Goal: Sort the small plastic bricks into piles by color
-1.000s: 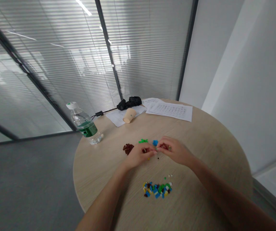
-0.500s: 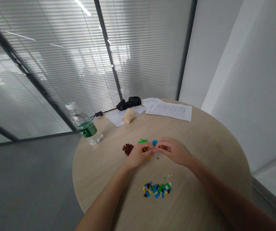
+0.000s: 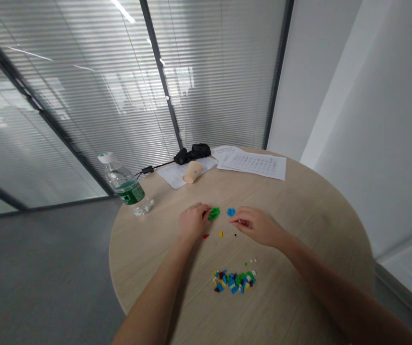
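Left grip point(image 3: 194, 221) curled beside green bricks point(image 3: 213, 213), right grip point(image 3: 254, 226) pinched near blue bricks point(image 3: 231, 212) at 12 o'clock; any hold hidden.

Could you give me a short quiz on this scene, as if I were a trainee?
1. Which is closer to the left hand: the green plastic bricks or the mixed pile of coloured bricks?
2. True or false: the paper cup stands upright on the round wooden table.
3. What colour is the small cluster of bricks just ahead of the right hand?

Key:
1. The green plastic bricks
2. False: it lies on its side
3. Blue
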{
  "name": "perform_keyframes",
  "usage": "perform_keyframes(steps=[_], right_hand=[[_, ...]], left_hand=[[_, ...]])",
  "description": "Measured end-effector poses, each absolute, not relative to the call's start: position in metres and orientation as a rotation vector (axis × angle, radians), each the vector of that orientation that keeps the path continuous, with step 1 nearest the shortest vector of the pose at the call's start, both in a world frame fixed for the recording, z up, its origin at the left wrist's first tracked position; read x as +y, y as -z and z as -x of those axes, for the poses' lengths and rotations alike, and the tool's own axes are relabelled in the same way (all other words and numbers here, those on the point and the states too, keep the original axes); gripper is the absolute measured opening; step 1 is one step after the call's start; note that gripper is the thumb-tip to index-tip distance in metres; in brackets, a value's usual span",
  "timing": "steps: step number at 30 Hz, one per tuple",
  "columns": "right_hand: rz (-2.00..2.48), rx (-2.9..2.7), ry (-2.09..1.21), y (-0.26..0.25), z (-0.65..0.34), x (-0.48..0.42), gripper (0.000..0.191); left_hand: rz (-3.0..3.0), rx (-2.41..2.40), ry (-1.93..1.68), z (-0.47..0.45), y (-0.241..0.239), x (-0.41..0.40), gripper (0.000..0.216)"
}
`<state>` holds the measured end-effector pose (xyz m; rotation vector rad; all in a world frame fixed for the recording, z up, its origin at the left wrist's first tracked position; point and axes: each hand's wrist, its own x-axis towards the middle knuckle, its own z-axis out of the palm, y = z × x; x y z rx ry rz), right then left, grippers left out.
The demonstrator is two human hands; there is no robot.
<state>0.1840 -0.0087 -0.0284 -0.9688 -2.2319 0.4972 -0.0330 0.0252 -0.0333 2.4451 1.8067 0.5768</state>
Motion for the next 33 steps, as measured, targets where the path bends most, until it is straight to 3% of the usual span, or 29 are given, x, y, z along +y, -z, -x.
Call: perform_keyframes(steps=[18, 25, 33], right_hand=[[1.007, -2.266, -0.49, 0.031, -0.187, -0.007, 0.015], [0.856, -2.496, -0.892, 0.027, -0.193, -0.011, 0.011], [0.761, -2.646, -1.129, 0.034, -0.193, -0.013, 0.012]], left_hand=[[-2.431, 1.884, -0.48, 0.033, 0.033, 0.026, 0.023], [-2.367, 1.86, -0.607, 0.036, 0.028, 0.024, 0.025], [-2.346, 1.633, -0.702, 0.037, 0.021, 0.02, 0.024]])
